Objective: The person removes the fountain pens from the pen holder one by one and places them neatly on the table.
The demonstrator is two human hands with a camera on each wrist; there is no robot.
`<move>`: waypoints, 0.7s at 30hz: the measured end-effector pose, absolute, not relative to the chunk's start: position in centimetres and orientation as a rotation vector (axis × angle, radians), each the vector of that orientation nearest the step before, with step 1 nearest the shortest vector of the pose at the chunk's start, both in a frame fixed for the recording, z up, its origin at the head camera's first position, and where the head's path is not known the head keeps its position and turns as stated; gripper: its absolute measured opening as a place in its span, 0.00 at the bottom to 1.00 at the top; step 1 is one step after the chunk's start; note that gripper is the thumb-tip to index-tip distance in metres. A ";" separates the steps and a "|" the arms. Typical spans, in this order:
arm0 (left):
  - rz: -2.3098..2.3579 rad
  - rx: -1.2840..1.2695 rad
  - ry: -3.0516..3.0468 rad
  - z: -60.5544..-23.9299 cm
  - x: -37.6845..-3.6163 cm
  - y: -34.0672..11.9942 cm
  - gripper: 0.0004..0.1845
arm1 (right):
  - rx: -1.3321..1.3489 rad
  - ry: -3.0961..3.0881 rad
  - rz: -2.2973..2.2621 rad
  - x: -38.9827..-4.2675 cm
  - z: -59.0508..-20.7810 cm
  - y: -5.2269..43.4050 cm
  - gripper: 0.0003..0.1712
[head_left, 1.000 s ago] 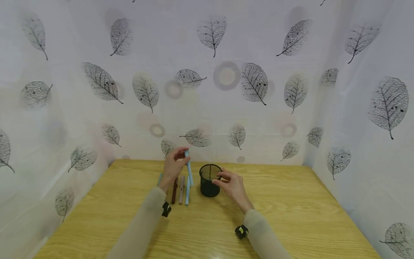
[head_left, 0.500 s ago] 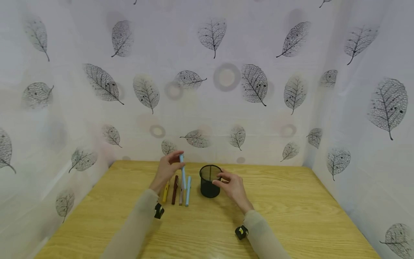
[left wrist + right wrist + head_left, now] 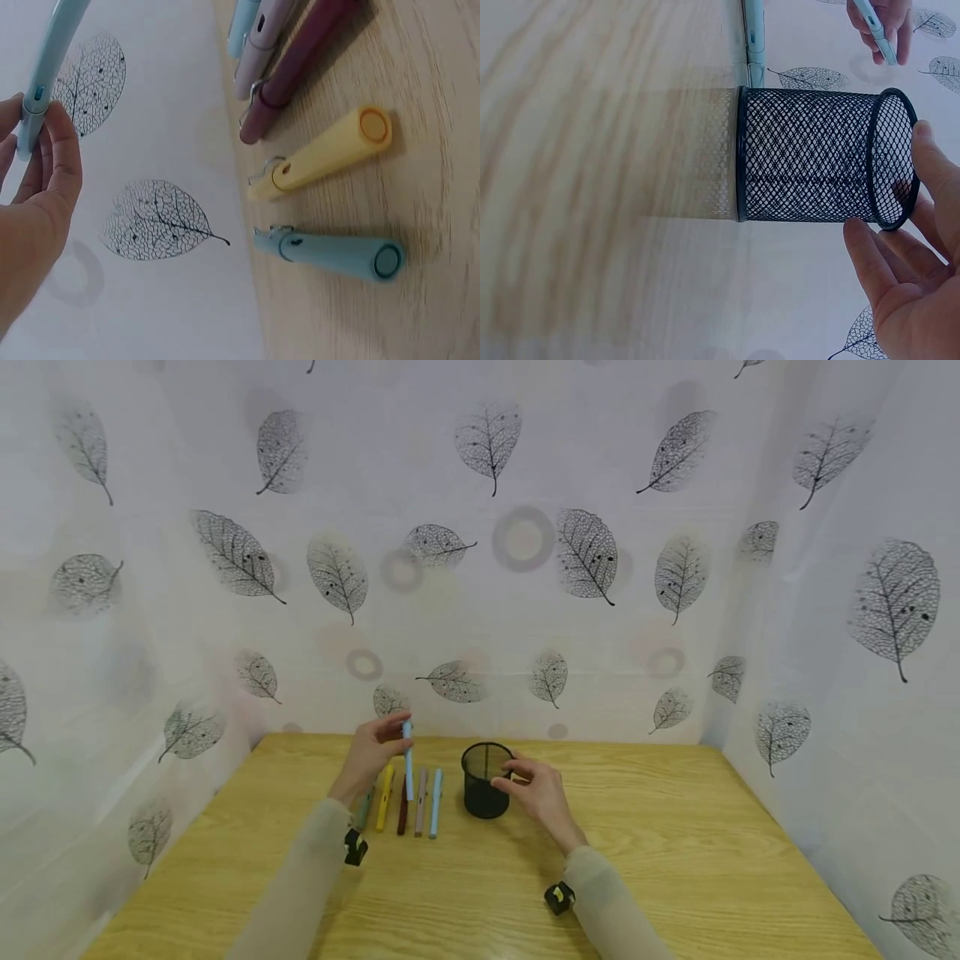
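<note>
My left hand (image 3: pixel 367 756) pinches a light blue pen (image 3: pixel 51 56) near one end between thumb and fingers. The pen hangs upright over the row of pens, overlapping the dark red pen (image 3: pixel 402 814) in the head view. My right hand (image 3: pixel 542 793) holds the rim of a black mesh pen cup (image 3: pixel 810 154), thumb and fingers at opposite sides of its mouth. The cup stands upright on the table, with no pens visible inside. Below the left hand lie a teal green pen (image 3: pixel 337 253) and a yellow pen (image 3: pixel 330 154), their clips toward the wall.
Right of the dark red pen lie a mauve pen (image 3: pixel 421 810) and another light blue pen (image 3: pixel 436 806), the latter nearest the cup. The wooden table (image 3: pixel 637 835) ends at a pale leaf-printed curtain (image 3: pixel 487 618) at the back and sides.
My left hand has moved left with the light blue pen, from beside the cup to above the middle of the row. The right hand has stayed on the cup.
</note>
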State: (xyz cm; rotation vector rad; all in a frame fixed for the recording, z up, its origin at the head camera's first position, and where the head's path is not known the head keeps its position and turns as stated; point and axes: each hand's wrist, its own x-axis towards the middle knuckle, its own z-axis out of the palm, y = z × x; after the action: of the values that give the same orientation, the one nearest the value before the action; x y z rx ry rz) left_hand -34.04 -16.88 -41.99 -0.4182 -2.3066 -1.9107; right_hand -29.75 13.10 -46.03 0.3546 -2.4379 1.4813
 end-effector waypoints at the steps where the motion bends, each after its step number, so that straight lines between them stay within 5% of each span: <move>1: -1.916 -0.422 -2.318 -42.0 -34.0 -17.1 0.28 | 0.354 -2.438 1.483 -29.7 -46.0 13.1 0.18; 21: -1.866 -0.416 -2.516 -43.2 -34.1 -19.9 0.28 | 0.354 -2.455 1.475 -29.8 -46.2 13.2 0.19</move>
State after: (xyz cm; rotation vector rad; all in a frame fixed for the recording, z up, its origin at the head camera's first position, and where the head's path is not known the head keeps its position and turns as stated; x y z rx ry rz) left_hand -34.10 -19.86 -43.19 -0.4156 -2.5157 -1.8658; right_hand -29.83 13.21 -46.20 0.3535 -2.4546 1.4747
